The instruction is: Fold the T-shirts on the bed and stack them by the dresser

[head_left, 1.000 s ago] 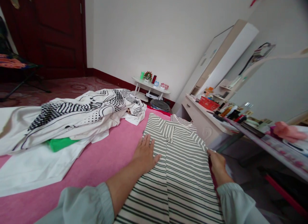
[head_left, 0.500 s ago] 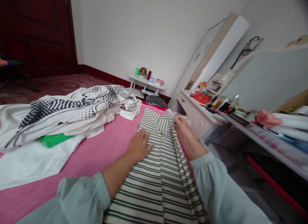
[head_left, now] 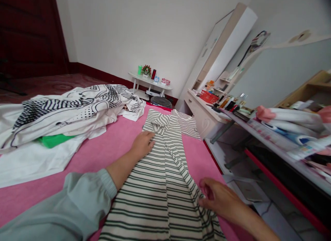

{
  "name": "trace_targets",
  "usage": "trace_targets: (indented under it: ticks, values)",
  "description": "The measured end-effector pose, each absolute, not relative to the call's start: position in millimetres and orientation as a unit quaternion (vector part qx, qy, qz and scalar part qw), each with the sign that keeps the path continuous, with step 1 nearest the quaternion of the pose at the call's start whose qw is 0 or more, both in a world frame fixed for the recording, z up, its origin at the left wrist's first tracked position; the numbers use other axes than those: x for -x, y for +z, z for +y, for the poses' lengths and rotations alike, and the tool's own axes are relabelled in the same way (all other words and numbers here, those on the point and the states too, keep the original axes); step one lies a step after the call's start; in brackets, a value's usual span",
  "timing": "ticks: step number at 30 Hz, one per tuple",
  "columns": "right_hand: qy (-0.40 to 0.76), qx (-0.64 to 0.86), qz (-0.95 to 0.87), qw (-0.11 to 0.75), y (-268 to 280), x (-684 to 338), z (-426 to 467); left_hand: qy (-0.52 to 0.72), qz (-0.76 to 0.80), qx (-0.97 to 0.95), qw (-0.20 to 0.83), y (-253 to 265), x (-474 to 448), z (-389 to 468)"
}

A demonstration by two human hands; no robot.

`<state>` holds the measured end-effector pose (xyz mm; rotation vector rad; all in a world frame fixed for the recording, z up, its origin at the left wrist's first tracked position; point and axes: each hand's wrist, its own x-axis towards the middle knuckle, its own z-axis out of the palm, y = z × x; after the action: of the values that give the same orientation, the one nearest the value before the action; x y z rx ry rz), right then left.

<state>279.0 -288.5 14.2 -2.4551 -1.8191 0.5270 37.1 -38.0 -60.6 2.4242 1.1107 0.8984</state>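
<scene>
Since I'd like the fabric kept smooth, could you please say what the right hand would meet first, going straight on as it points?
The right hand would most likely meet the green-striped garment, at its bunched edge just ahead; whether they already touch is unclear.

The garment [head_left: 150,199] lies on the sheet [head_left: 113,139] between piled clothes [head_left: 77,108] left and a dresser [head_left: 205,121] right.
</scene>
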Motion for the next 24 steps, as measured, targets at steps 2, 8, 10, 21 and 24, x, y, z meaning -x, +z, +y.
trace_targets:
  ticks: [2, 8, 10, 21, 24]
  values:
    - [0.19, 0.794, -0.576, 0.027, 5.1, -279.3, -308.1, 0.308, 0.387, -0.856, 0.151, -62.3, -37.2, -37.4]
    - [0.249, 0.764, -0.564, 0.19, 20.4, -255.8, -310.5, 0.305, 0.379, -0.864, 0.128, -63.0, -36.3, -39.4]
    - [0.279, 0.734, -0.565, 0.254, 39.1, -232.9, -305.7, 0.299, 0.381, -0.865, 0.133, -61.8, -35.9, -40.3]
    - [0.478, 0.611, -0.612, 0.154, 38.7, -169.9, -261.3, 0.32, 0.377, -0.853, 0.163, -61.0, -35.3, -38.5]
    - [0.437, 0.628, -0.592, 0.254, 36.7, -188.8, -203.8, 0.327, 0.376, -0.851, 0.169, -59.3, -36.5, -37.8]
